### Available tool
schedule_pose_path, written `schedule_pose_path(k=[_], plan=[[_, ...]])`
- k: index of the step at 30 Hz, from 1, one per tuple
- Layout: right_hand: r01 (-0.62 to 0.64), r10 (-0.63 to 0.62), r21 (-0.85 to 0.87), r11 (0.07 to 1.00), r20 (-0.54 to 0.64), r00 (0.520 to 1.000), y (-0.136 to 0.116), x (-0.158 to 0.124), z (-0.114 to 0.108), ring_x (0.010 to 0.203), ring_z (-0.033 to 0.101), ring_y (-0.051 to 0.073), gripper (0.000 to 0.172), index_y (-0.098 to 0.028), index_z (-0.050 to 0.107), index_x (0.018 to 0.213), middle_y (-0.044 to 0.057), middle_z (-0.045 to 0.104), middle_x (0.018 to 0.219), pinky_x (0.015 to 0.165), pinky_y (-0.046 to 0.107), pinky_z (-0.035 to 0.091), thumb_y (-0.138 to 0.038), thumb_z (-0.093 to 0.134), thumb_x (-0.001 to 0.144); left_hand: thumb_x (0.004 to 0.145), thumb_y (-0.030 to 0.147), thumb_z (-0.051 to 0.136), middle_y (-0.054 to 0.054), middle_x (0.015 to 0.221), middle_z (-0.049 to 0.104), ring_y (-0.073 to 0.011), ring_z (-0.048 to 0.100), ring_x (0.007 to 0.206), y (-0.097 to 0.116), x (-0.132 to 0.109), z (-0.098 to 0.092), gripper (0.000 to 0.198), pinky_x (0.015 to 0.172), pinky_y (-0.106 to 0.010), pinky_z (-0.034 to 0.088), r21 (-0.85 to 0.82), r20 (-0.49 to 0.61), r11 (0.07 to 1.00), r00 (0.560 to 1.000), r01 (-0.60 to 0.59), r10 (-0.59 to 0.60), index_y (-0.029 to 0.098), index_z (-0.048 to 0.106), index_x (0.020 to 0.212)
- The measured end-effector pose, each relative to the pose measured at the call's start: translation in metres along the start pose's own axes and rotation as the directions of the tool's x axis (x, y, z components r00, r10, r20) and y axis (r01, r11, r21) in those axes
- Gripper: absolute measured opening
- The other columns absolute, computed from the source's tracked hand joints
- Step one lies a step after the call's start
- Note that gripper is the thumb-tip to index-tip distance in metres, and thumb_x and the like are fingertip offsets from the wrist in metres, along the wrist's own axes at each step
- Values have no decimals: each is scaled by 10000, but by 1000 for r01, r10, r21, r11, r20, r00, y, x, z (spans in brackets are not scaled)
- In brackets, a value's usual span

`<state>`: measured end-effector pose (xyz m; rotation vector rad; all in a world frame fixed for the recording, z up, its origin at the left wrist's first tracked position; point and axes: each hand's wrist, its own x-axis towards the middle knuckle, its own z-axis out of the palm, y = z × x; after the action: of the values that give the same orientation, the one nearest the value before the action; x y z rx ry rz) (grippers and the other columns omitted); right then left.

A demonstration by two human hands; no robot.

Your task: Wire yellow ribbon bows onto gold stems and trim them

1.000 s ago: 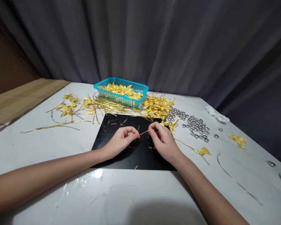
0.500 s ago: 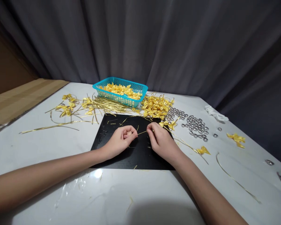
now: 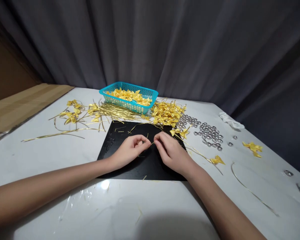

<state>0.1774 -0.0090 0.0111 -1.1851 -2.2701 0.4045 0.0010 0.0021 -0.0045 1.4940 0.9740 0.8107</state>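
Left hand [image 3: 130,150], right hand [image 3: 172,152] pinch, mostly hiding gold wire [image 3: 152,143].

2 bare forearms [image 3: 52,186], left hand [image 3: 130,151], right hand [image 3: 173,152]

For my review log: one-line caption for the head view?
Left hand and right hand pinch a gold wire over a black mat.

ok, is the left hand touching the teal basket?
Apart. Head view: left hand pinches gold wire over the black mat; gold strips lie between it and the teal basket.
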Motion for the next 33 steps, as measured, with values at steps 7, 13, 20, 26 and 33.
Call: schedule_pose_path(k=[7, 13, 20, 26, 33], plan=[[18, -18, -3, 1000, 8, 1000, 1, 0, -1, 719, 516, 169, 123, -203, 428, 846, 49, 530, 834, 653, 284, 383, -170, 349, 935, 802, 395, 554, 43, 622, 446, -83, 338, 552, 4, 0, 1, 270, 492, -215, 230, -11, 28, 1000, 1000, 2, -2, 130, 586, 765], [0, 1, -22, 1000, 62, 998, 1, -1, -3, 715, 516, 162, 126, -197, 443, 864, 45, 539, 848, 647, 280, 377, -185, 344, 941, 798, 358, 556, 47, 622, 453, -81, 350, 555, 4, 1, 1, 240, 509, -215, 253, -17, 63, 1000, 998, -3, 4, 121, 579, 766], [-69, 75, -77, 995, 81, 994, 5, 2, -16, 728, 522, 156, 140, -187, 486, 860, 38, 565, 827, 650, 272, 372, -218, 370, 933, 831, 334, 540, 48, 628, 428, -91, 358, 576, 1, 2, 0, 207, 528, -225, 261, -16, 55, 1000, 998, -6, 7, 136, 556, 773], [-293, 338, -177, 940, 343, 876, 22, -7, -46, 750, 527, 181, 278, -190, 566, 885, 33, 582, 848, 631, 273, 381, -368, 690, 711, 864, 318, 501, 54, 646, 400, -95, 335, 585, -1, 2, -1, 171, 532, -229, 249, -44, -21, 999, 1000, -23, 22, 161, 510, 798], [-345, 376, -151, 926, 398, 837, 25, -11, -44, 791, 516, 197, 130, -173, 573, 830, 64, 568, 858, 686, 300, 398, -301, 560, 805, 859, 339, 496, 55, 641, 390, -100, 344, 584, -1, 3, -1, 179, 537, -232, 258, -53, -40, 998, 999, -19, 17, 171, 499, 797]])
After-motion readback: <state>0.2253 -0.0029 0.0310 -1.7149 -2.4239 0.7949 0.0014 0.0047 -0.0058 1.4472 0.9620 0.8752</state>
